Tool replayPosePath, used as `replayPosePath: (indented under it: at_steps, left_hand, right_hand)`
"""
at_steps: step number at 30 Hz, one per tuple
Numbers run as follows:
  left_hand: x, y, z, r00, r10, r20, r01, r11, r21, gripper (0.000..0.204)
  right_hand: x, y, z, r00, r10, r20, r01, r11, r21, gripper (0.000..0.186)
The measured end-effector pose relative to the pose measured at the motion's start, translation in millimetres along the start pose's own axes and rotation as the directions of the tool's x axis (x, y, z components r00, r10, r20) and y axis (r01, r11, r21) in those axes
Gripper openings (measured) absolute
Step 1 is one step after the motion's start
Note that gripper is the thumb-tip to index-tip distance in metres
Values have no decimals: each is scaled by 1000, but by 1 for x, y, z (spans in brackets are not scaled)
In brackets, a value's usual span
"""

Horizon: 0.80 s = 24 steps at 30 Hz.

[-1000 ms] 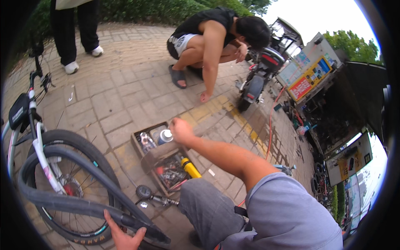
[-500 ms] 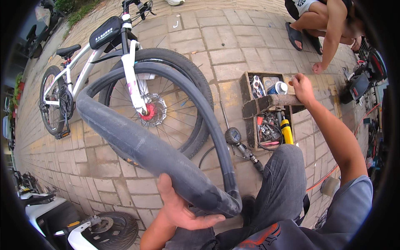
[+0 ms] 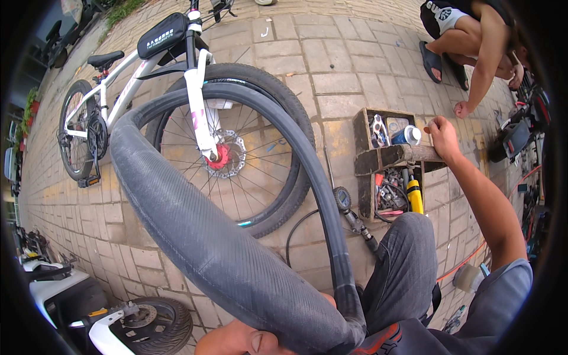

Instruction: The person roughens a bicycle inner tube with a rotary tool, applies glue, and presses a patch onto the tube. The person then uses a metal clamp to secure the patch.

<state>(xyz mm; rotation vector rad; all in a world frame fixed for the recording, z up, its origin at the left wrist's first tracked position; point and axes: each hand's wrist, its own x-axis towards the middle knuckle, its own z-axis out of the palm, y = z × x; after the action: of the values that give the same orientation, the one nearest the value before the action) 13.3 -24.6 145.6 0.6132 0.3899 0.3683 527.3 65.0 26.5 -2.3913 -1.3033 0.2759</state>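
Observation:
A grey-black bicycle inner tube (image 3: 201,234), swollen thick along its near stretch, loops in front of the bicycle's front wheel (image 3: 299,160). From below, my left hand (image 3: 236,342) grips the near end of this stretch; most of its fingers are hidden behind the rubber. Out to the right, my right hand (image 3: 444,139) has curled fingers beside the end of a wooden toolbox's handle (image 3: 402,155). Whatever the right fingers hold, if anything, I cannot make out. The toolbox (image 3: 362,137) contains a white-capped can (image 3: 407,135), a yellow-bodied tool (image 3: 415,195) and several small metal parts.
The white bicycle (image 3: 121,94) stands on brick paving at the left. An inflator with a round gauge (image 3: 342,198) and hose lies before the toolbox. A person (image 3: 488,56) crouches far right. A motor scooter's wheel (image 3: 160,328) is at lower left.
The thick stretch of the tube has come nearer and looks larger. My left hand has moved down and is now mostly covered by it. My right hand remains beside the toolbox.

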Motion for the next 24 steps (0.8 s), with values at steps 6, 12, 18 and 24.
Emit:
replayPosePath:
  at_steps: [6, 12, 18, 24]
  left_hand:
    - [8, -5, -19, 960, 274, 60, -278, 901, 334, 80]
    - [13, -13, -30, 916, 392, 88, -393, 831, 394, 91]
    - [14, -15, -36, 853, 506, 130, -500, 719, 483, 101]
    - [21, -24, -49, 739, 657, 149, -578, 506, 640, 112]
  right_hand:
    - [-1, -6, 0, 1000, -7, 6, 7, 1000, -9, 25]
    - [0, -1, -2, 1000, -13, -2, 13, 1000, -17, 25]
    - [-1, -5, -1, 1000, -16, 1, 16, 1000, -11, 25]
    - [-3, -13, -6, 1000, -4, 3, 4, 1000, -30, 26]
